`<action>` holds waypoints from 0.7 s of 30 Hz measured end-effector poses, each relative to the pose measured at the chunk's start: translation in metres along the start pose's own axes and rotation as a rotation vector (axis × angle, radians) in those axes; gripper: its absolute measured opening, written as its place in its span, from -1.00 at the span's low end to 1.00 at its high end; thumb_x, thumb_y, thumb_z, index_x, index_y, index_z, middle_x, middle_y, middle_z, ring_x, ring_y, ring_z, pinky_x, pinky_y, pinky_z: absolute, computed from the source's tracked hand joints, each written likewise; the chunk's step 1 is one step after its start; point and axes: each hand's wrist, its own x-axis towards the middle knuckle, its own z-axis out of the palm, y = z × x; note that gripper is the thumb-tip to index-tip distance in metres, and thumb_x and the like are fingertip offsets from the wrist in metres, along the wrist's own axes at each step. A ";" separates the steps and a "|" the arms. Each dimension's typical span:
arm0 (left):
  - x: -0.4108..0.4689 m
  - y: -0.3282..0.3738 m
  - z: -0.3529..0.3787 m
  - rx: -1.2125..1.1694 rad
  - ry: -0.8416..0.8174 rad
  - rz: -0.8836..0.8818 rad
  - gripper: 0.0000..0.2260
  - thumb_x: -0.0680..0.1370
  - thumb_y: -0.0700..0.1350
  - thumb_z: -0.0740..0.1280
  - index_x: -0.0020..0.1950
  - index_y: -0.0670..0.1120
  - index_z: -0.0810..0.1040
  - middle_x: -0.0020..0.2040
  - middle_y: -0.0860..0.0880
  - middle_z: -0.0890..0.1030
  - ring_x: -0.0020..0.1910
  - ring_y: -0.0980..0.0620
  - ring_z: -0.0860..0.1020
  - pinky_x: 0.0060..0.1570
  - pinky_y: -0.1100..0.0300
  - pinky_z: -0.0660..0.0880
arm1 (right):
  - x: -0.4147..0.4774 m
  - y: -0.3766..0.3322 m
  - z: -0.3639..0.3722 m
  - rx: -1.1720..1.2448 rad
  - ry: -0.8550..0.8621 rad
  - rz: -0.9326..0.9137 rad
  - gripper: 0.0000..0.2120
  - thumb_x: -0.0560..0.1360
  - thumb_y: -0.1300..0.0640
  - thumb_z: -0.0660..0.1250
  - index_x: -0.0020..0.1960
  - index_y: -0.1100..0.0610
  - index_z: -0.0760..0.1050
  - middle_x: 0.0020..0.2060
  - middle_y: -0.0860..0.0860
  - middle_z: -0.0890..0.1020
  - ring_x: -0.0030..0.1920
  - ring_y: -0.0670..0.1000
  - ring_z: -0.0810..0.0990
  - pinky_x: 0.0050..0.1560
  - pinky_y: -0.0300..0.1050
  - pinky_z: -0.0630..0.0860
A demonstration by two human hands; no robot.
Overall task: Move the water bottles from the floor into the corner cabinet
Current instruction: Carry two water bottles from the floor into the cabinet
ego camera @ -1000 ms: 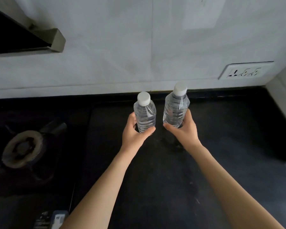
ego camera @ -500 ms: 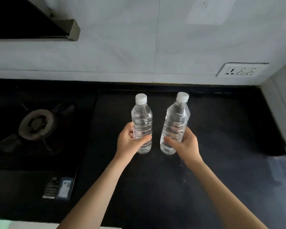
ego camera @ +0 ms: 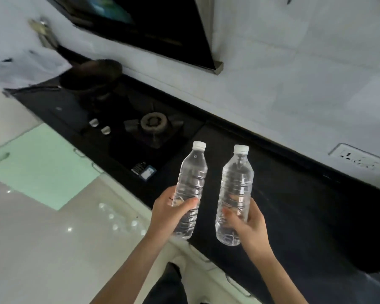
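Two clear plastic water bottles with white caps are held up side by side in front of the black counter. My left hand (ego camera: 169,213) grips the left bottle (ego camera: 192,176) around its lower half. My right hand (ego camera: 250,224) grips the right bottle (ego camera: 237,185) near its base. Both bottles are off any surface and lean a little to the right. No corner cabinet interior is in view.
The black counter (ego camera: 305,216) runs diagonally, with a gas burner (ego camera: 153,122) and a dark pan (ego camera: 92,76) to the left. A range hood (ego camera: 154,29) hangs above. A wall socket (ego camera: 360,160) sits at right. White cabinet fronts (ego camera: 228,279) and glossy floor (ego camera: 42,227) lie below.
The view has swung left and tilted, and both bottles have come back toward me from above the counter. The floor, pan and cabinet fronts have come into view.
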 end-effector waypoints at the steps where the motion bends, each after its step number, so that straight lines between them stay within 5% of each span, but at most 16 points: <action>1: -0.013 0.005 -0.009 -0.032 0.040 0.019 -0.83 0.40 -0.16 0.52 -0.06 0.00 0.64 -0.20 0.02 0.69 -0.26 0.14 0.66 -0.32 0.40 0.50 | -0.004 -0.008 0.008 -0.013 -0.046 -0.022 -0.67 0.41 0.18 0.51 0.14 0.13 0.54 -0.07 0.12 0.70 -0.09 0.11 0.71 -0.13 -0.12 0.64; 6: -0.074 0.012 -0.068 -0.167 0.268 0.060 -0.81 0.41 -0.20 0.52 -0.03 -0.05 0.63 -0.21 -0.05 0.69 -0.33 0.16 0.63 -0.36 0.38 0.48 | -0.023 -0.029 0.064 -0.099 -0.263 -0.135 -0.78 0.49 0.26 0.45 0.10 0.10 0.55 -0.09 0.10 0.70 -0.10 0.08 0.71 -0.12 -0.07 0.64; 11: -0.142 -0.027 -0.143 -0.258 0.494 0.001 -0.73 0.36 -0.10 0.57 0.01 0.02 0.63 -0.12 0.02 0.71 -0.13 0.03 0.68 -0.12 0.16 0.60 | -0.063 -0.021 0.137 -0.133 -0.506 -0.125 -0.76 0.48 0.34 0.42 0.08 0.10 0.56 -0.15 0.07 0.70 -0.16 0.00 0.70 -0.20 -0.21 0.58; 21: -0.310 -0.159 -0.290 -0.331 0.954 -0.256 -0.76 0.40 -0.11 0.53 0.02 -0.07 0.61 -0.15 -0.01 0.69 -0.30 0.15 0.65 -0.39 0.36 0.49 | -0.209 0.060 0.311 -0.241 -0.943 0.035 -0.56 0.27 0.08 0.53 0.11 0.14 0.56 -0.13 0.08 0.73 -0.12 0.07 0.72 -0.24 -0.25 0.59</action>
